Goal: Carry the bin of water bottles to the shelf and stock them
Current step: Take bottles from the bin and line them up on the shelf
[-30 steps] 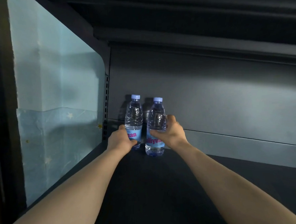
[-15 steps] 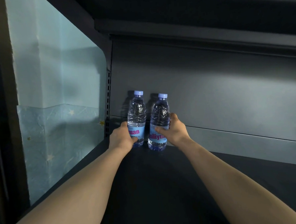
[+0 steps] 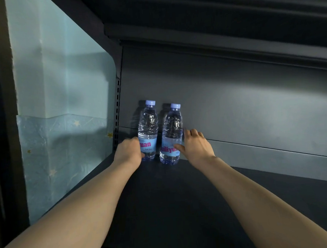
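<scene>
Two bottles upright at shelf [image 3: 181, 198] back; arms outstretched
Your left hand [image 3: 127, 152] grips left bottle [image 3: 148, 130]; right hand [image 3: 195, 146] loosened, thumb touching right bottle [image 3: 171, 133]

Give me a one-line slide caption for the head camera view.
Two water bottles, left bottle and right bottle, upright at the shelf back; left hand grips one, right hand opens beside the other.

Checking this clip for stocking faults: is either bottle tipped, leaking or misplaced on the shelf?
Nothing stands out. Both water bottles stand upright, capped, side by side at the shelf's back left corner.
</scene>
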Demonstrator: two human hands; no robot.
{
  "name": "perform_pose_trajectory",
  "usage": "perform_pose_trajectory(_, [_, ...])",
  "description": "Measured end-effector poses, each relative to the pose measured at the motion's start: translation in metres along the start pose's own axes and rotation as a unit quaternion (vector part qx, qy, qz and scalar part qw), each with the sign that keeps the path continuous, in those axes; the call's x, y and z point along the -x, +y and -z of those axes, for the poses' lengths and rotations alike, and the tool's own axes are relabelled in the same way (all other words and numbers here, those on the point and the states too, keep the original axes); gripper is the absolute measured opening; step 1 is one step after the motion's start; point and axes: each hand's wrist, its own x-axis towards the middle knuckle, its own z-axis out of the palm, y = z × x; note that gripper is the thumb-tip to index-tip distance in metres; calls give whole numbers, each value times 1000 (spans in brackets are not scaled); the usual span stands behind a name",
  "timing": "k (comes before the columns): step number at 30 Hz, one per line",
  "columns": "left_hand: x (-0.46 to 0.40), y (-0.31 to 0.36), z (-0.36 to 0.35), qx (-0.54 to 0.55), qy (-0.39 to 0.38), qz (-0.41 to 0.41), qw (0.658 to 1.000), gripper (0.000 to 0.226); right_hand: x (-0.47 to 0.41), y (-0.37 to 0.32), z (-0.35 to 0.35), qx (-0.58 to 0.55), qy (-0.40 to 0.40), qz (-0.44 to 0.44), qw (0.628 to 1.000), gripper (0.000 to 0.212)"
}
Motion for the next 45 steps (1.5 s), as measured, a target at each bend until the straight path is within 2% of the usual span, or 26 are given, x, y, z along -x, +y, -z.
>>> perform_pose_trajectory(8, [96,31,54,-39,89,-42,994,51,80,5,63,44,60,50,996,54])
perform_pose_trajectory(16, [294,70,91,-48,155,-40,986,52,255,34,123,-3,121,112,986,52])
perform_pose_trajectory(22, [455,90,75,-38,189,-39,980,50,397,59,121,-79,133,138,978,54])
perform_pose_trajectory(27, [571,63,8,-57,104,-15,993,52,499,72,62,-83,59,141,985,51])
perform_pose_trajectory(33, [688,3,-99,-38,-57,43,997,54,599,77,-46,-127,-74,116,982,43])
perform_pose_trajectory(40, [814,-78,-232,-59,-246,160,954,72,715,75,-205,-143,-281,21,949,43])
perform_pose_trajectory(45, [891,-140,-340,-80,-341,196,916,77,797,77,-336,-121,-440,-1,890,40])
